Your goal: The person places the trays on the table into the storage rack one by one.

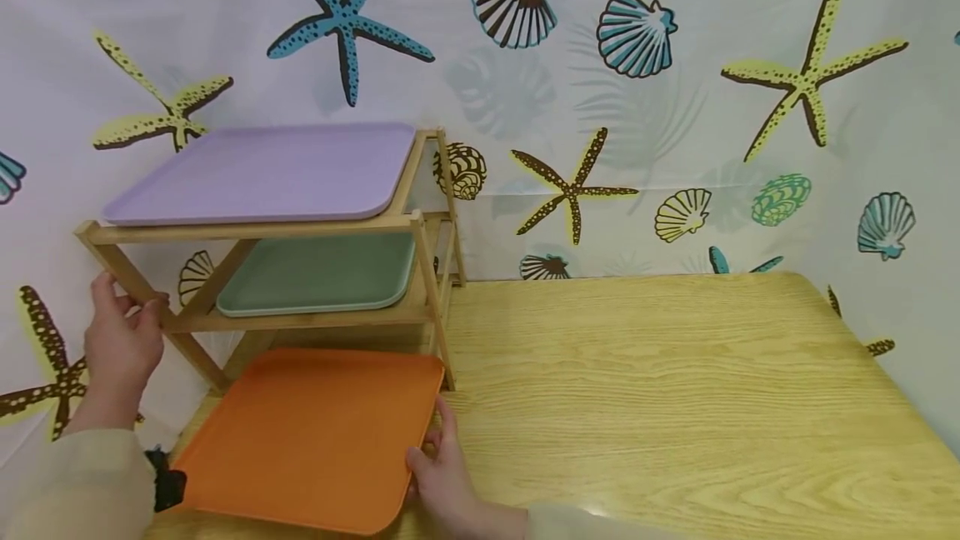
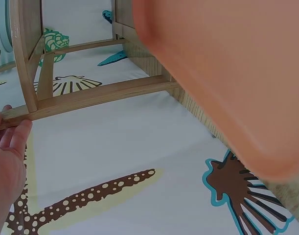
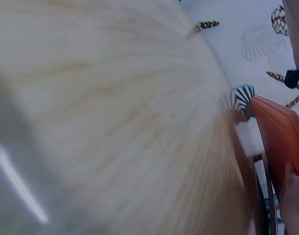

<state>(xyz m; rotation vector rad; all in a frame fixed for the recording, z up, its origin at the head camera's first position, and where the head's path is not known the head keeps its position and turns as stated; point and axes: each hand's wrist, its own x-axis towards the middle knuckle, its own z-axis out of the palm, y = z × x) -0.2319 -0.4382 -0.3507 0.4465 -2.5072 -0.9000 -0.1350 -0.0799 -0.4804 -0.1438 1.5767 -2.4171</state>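
An orange tray [image 1: 315, 440] lies at a slant in front of the wooden rack [image 1: 315, 232], its far edge just inside the rack's bottom level. My right hand [image 1: 446, 473] grips the tray's right edge, thumb on top and fingers along the side. At the rack's left side my left hand [image 1: 123, 336] holds the wooden frame near the middle shelf; in the left wrist view its fingers curl around the bar [image 2: 90, 100]. A lilac tray [image 1: 270, 173] sits on the top shelf, and a green tray [image 1: 322, 273] on the middle shelf.
The rack stands at the left end of a wood-grain table [image 1: 675, 382]. Behind and beside it hangs a white cloth [image 1: 495, 223] printed with starfish and shells. A dark strap [image 1: 167, 480] shows at the left wrist, close to the orange tray's left edge.
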